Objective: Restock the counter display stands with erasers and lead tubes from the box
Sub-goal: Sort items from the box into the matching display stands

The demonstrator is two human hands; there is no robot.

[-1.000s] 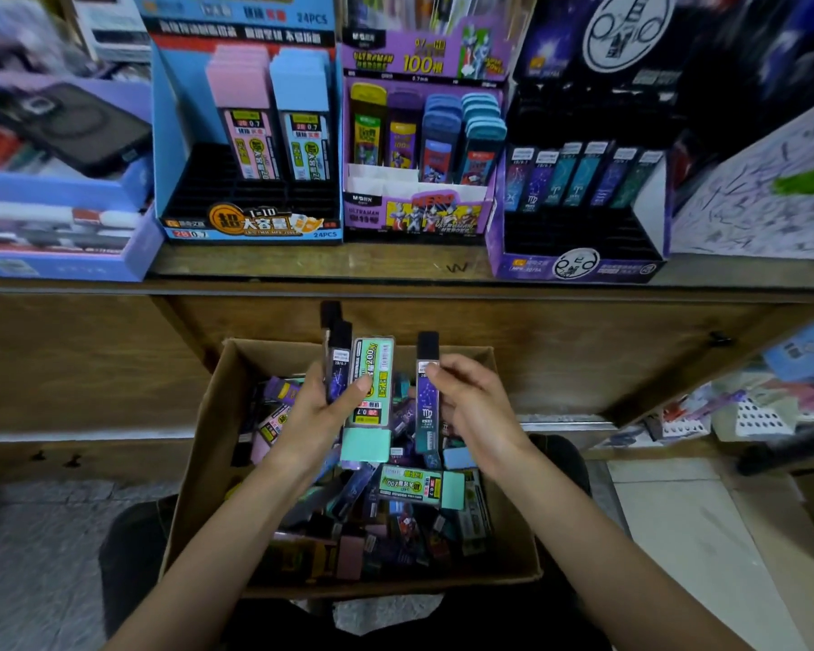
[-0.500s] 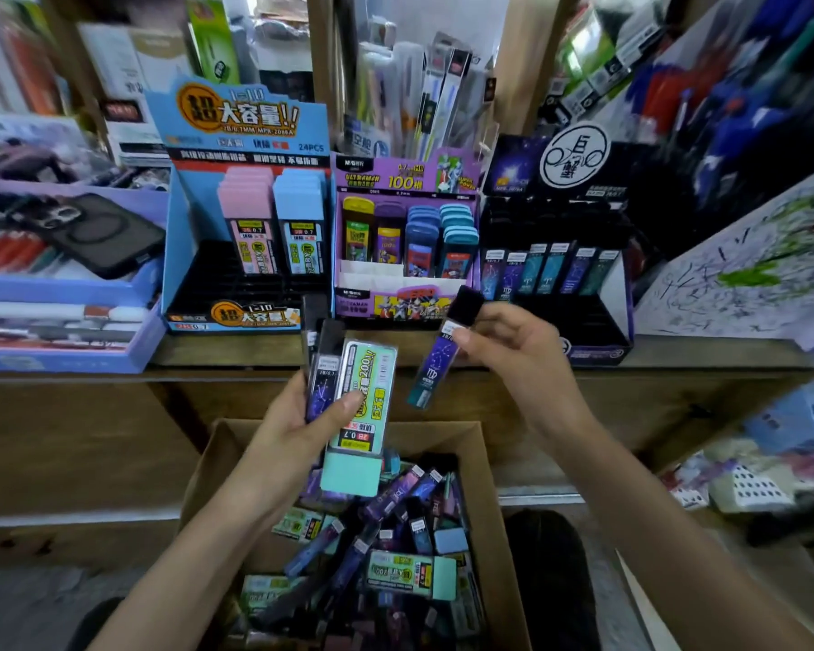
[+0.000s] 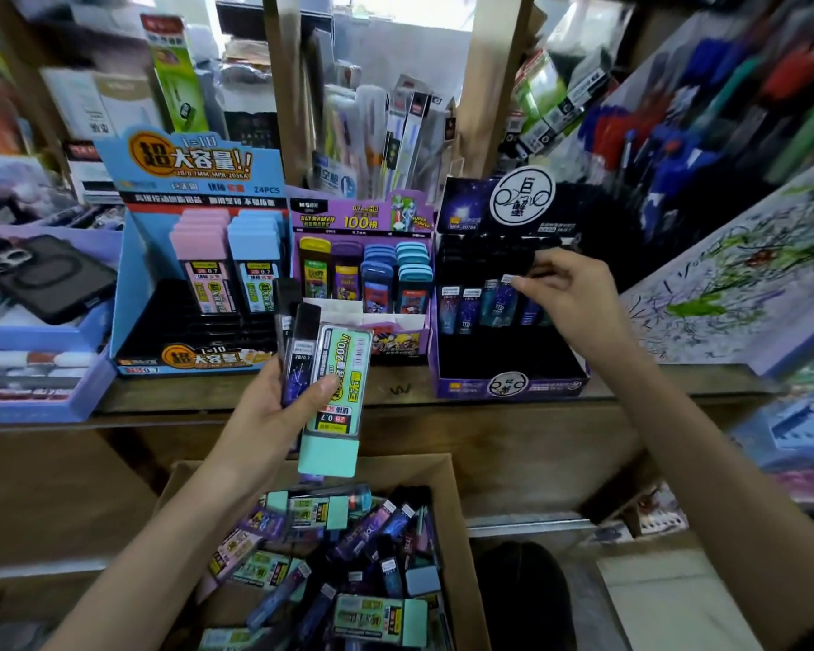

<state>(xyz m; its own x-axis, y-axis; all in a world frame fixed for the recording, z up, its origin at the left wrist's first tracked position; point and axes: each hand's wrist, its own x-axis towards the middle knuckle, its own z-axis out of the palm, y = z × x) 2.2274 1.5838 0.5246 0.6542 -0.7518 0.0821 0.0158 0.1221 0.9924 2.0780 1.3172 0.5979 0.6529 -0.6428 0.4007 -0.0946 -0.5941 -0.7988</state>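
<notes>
One wooden bench [image 3: 400, 392] runs across beyond both hands. One cardboard box [image 3: 457, 533] sits below the left hand [image 3: 273, 411], filled with a loose heap of wide mint-capped cases and slim dark tubes, too jumbled to count. Three display stands line the bench. The blue stand [image 3: 128, 284], just beyond the left hand, holds two rows of wide cases, one pink-capped and one blue-capped, with its front slots bare. The purple stand [image 3: 363, 213], between the two hands, holds four columns: one yellow-green, one purple and two blue. The dark stand [image 3: 508, 382], under the right hand [image 3: 569, 288], carries one row of at least five slim tubes, again with bare slots in front. The left hand grips one mint-capped case [image 3: 334, 401] under its thumb together with at least two black-capped tubes [image 3: 299, 354], all held upright above the box. The right hand's fingertips pinch the top of one purple tube [image 3: 506, 298] standing in the dark stand's row.
</notes>
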